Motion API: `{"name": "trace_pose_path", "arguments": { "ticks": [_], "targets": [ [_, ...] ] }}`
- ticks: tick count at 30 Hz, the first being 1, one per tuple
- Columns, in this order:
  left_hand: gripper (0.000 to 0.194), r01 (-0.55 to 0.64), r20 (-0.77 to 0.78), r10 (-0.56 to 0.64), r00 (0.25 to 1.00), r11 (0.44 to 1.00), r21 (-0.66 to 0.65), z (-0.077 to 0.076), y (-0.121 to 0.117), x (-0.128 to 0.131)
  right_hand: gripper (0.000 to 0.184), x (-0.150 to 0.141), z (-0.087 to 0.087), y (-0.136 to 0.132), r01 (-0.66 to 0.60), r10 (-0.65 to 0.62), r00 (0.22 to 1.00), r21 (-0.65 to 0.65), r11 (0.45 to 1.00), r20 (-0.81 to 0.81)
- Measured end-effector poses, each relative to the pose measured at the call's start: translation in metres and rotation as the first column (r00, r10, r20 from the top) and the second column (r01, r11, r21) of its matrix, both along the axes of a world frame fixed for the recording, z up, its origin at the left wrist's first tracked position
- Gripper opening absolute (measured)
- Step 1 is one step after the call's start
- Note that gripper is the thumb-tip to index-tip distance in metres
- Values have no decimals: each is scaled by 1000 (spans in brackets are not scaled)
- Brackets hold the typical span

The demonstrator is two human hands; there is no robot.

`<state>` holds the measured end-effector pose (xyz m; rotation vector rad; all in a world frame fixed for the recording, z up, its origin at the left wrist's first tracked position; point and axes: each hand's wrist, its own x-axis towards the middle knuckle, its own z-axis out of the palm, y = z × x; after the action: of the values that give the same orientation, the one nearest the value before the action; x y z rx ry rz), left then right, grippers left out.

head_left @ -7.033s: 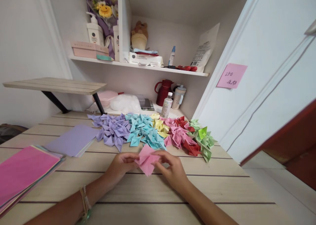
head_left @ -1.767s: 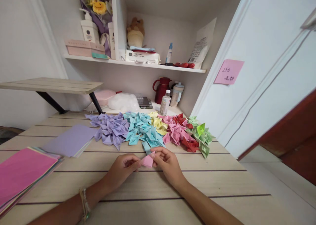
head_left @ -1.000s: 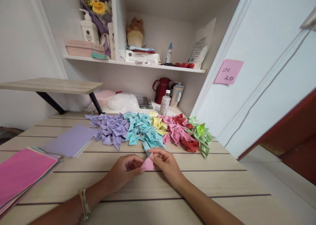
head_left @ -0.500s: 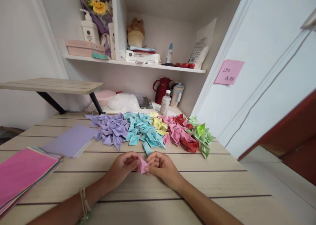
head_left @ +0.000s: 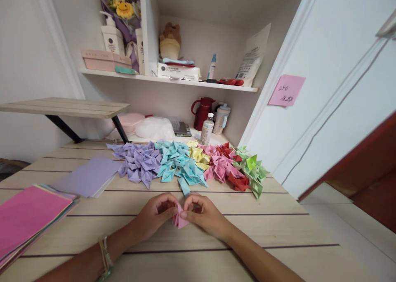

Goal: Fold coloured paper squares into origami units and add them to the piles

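Observation:
A small folded pink paper (head_left: 180, 221) is pinched between my two hands above the tabletop. My left hand (head_left: 161, 209) grips its left side with thumb and curled fingers. From the right, my right hand (head_left: 201, 212) pinches the upper right edge, thumb toward me. Several layers of the fold fan apart at the bottom. Just beyond my hands lies a blue folded paper piece (head_left: 184, 187). Behind it spread heaps of folded paper pieces: purple (head_left: 140, 162), blue (head_left: 176, 156), yellow (head_left: 198, 154), pink (head_left: 222, 166), red (head_left: 238, 182) and green (head_left: 255, 170).
Purple sheets (head_left: 89, 174) and a stack of pink-topped sheets (head_left: 34, 216) lie at left. A small raised shelf (head_left: 64, 106) stands behind them. A bottle (head_left: 207, 129), a red jug (head_left: 203, 112) and a cup (head_left: 221, 119) stand at the back. A pink note (head_left: 287, 90) hangs on the wall.
Both hands and the pink paper have come slightly nearer to me. My right thumb has shifted to the paper's upper edge, and the folded layers now point more downward.

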<state>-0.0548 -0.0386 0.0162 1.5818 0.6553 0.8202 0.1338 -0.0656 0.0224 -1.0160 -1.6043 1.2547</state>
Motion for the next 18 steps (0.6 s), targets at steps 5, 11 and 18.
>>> {"name": "trace_pose_path", "arguments": {
  "ticks": [5,11,18],
  "targets": [
    [19,82,19,-81,997,996,-30,5,-5,-1,33,3,1,0,-118,117,993,-50,992,-23],
    [28,167,107,-148,983,967,-192,1,-6,1,34,2,-2,0,-207,190,971,-116,971,-147],
    [29,67,160,-41,986,985,-158,-4,0,2,40,-3,-4,-2,-165,134,956,-100,981,-259]
  ]
}}
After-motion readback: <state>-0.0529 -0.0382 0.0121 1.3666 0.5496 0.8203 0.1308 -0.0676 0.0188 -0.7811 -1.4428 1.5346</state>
